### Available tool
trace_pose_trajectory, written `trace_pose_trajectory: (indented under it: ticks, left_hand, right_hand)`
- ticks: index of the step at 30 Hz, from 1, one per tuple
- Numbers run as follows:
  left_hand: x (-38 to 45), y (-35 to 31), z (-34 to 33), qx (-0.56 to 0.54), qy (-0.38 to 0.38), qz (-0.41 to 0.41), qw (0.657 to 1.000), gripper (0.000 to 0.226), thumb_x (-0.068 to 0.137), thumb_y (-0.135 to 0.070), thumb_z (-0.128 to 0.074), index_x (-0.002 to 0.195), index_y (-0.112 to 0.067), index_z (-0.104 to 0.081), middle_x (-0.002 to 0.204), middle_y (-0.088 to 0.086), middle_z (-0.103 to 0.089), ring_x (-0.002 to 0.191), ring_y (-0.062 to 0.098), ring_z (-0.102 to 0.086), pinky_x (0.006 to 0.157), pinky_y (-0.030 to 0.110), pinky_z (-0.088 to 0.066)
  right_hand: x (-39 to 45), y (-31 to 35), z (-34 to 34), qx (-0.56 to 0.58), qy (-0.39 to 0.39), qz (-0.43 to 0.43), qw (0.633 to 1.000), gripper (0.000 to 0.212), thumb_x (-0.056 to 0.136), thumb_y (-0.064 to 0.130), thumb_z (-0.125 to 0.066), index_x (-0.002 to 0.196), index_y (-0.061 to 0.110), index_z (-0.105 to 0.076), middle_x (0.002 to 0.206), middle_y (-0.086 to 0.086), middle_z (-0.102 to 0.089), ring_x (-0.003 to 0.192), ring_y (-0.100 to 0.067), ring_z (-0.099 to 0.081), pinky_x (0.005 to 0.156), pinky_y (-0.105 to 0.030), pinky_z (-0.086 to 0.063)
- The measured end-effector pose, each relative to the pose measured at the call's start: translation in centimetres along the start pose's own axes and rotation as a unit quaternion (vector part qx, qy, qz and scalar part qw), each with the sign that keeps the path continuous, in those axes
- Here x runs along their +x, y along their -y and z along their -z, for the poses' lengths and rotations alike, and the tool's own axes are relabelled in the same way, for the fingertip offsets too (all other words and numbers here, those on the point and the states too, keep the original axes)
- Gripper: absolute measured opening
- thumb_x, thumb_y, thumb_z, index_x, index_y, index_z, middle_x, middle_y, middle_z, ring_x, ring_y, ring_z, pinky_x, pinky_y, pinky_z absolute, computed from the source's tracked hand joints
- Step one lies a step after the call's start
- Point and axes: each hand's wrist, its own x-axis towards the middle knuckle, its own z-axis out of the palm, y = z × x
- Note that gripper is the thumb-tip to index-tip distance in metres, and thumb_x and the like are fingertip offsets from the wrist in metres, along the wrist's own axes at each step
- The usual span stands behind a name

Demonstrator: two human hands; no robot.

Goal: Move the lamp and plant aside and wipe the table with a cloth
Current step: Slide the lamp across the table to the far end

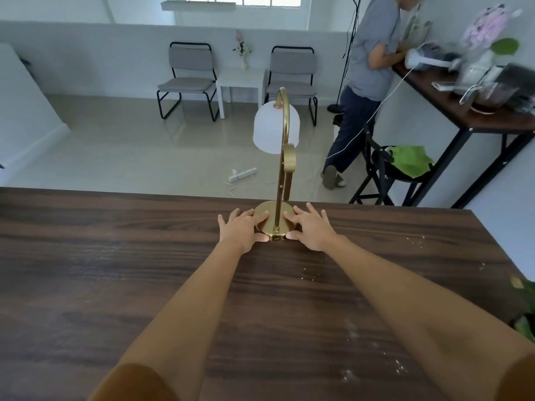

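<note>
A brass lamp [282, 157] with a curved neck and a white shade stands near the far edge of the dark wooden table [115, 285]. Its round base rests flat on the wood. My left hand [241, 227] grips the base's left side, fingers on top and thumb at the front rim. My right hand [311, 227] grips the right side the same way. Green leaves of the plant [525, 314] show at the table's right edge, mostly cut off by the frame. Pale crumbs [373, 348] are scattered over the right half of the tabletop. No cloth is in sight.
Beyond the far edge, a person [364, 91] stands at a cluttered side table [463, 111]. A black stool with a green cloth [411, 162] stands below it. Two grey chairs [188, 79], a white side table and a power strip [242, 174] are on the floor.
</note>
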Motion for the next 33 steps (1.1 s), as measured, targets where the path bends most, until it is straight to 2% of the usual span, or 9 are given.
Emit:
trace_pose_trajectory:
  ticks: [6, 10, 15, 18, 20, 23, 26, 30, 33]
  left_hand:
    - [-1.0, -1.5, -0.2, -0.014, -0.028, 0.056, 0.998, 0.055, 0.091, -0.042, -0.053, 0.142, -0.042, -0.033, 0.150, 0.000, -0.039, 0.145, 0.030, -0.017, 0.113, 0.066, -0.008]
    - [-4.3, -2.9, -0.7, -0.065, -0.098, 0.062, 0.991, 0.042, 0.087, -0.041, -0.058, 0.126, -0.026, -0.054, 0.145, 0.005, -0.043, 0.141, 0.029, -0.026, 0.113, 0.063, -0.017]
    - [-10.5, -7.3, -3.7, -0.200, -0.178, -0.076, 0.961, 0.042, 0.087, -0.037, -0.061, 0.125, -0.019, -0.054, 0.133, 0.007, -0.053, 0.124, 0.025, -0.047, 0.102, 0.046, -0.042]
    - [-14.2, -13.4, -5.2, -0.318, -0.144, -0.134, 0.927, 0.032, 0.088, -0.033, -0.060, 0.118, -0.021, -0.060, 0.117, -0.006, -0.061, 0.099, 0.004, -0.059, 0.085, 0.017, -0.046]
    - [-16.0, -18.2, -6.9, -0.386, -0.089, -0.160, 0.904, 0.026, 0.087, -0.031, -0.061, 0.112, -0.023, -0.065, 0.107, -0.013, -0.066, 0.094, -0.006, -0.060, 0.086, 0.016, -0.048]
    - [-17.4, -25.4, -9.4, -0.467, 0.039, -0.187, 0.864, 0.027, 0.088, -0.025, -0.063, 0.114, -0.019, -0.066, 0.107, -0.007, -0.069, 0.102, 0.000, -0.063, 0.091, 0.017, -0.050]
    - [-17.3, -30.6, -11.0, -0.509, 0.131, -0.191, 0.829, 0.044, 0.087, -0.025, -0.065, 0.130, -0.015, -0.055, 0.130, -0.002, -0.060, 0.116, 0.003, -0.057, 0.097, 0.016, -0.044]
    - [-17.0, -33.4, -12.2, -0.539, 0.158, -0.207, 0.801, 0.054, 0.085, -0.027, -0.068, 0.135, -0.017, -0.050, 0.136, -0.007, -0.056, 0.126, 0.003, -0.050, 0.110, 0.029, -0.037]
    - [-17.5, -34.1, -12.4, -0.553, 0.148, -0.211, 0.792, 0.048, 0.087, -0.021, -0.066, 0.133, -0.016, -0.052, 0.134, -0.004, -0.058, 0.126, 0.005, -0.051, 0.110, 0.030, -0.038]
  right_hand:
    - [-1.6, 1.1, 0.0, -0.016, -0.014, -0.022, 1.000, 0.048, 0.101, 0.023, -0.047, 0.148, 0.027, -0.039, 0.162, -0.002, -0.025, 0.152, -0.030, -0.002, 0.119, -0.058, 0.001]
    - [-7.2, 0.7, 0.3, 0.076, -0.010, 0.022, 0.997, 0.038, 0.098, 0.018, -0.052, 0.135, 0.025, -0.058, 0.155, 0.001, -0.040, 0.151, -0.024, -0.014, 0.119, -0.054, 0.001]
    - [-22.6, -3.1, -2.5, 0.238, -0.145, 0.023, 0.960, 0.032, 0.090, 0.018, -0.067, 0.121, 0.023, -0.069, 0.126, 0.004, -0.067, 0.129, -0.011, -0.052, 0.114, -0.031, -0.034]
    - [-32.3, -6.5, -3.7, 0.317, -0.220, -0.095, 0.917, 0.022, 0.086, 0.020, -0.072, 0.106, 0.028, -0.076, 0.103, 0.020, -0.074, 0.101, 0.006, -0.065, 0.094, -0.020, -0.049]
    - [-37.8, -8.6, -4.1, 0.375, -0.280, -0.197, 0.862, 0.017, 0.085, 0.016, -0.074, 0.094, 0.031, -0.078, 0.088, 0.023, -0.075, 0.084, 0.007, -0.068, 0.079, -0.018, -0.053]
    - [-42.8, -12.2, -4.5, 0.380, -0.390, -0.307, 0.780, 0.015, 0.083, 0.019, -0.076, 0.084, 0.034, -0.076, 0.080, 0.020, -0.075, 0.080, -0.001, -0.071, 0.077, -0.026, -0.056]
    - [-43.8, -15.6, -4.1, 0.407, -0.438, -0.318, 0.736, 0.018, 0.087, 0.026, -0.072, 0.103, 0.032, -0.072, 0.093, 0.016, -0.075, 0.093, -0.005, -0.070, 0.087, -0.033, -0.056]
    - [-42.0, -18.3, -2.5, 0.488, -0.360, -0.256, 0.753, 0.051, 0.094, 0.030, -0.061, 0.143, 0.025, -0.047, 0.136, 0.012, -0.054, 0.126, -0.004, -0.052, 0.103, -0.025, -0.041]
    - [-40.9, -18.9, -2.2, 0.519, -0.325, -0.198, 0.766, 0.055, 0.095, 0.029, -0.058, 0.147, 0.024, -0.041, 0.142, 0.015, -0.051, 0.132, 0.002, -0.045, 0.113, -0.029, -0.036]
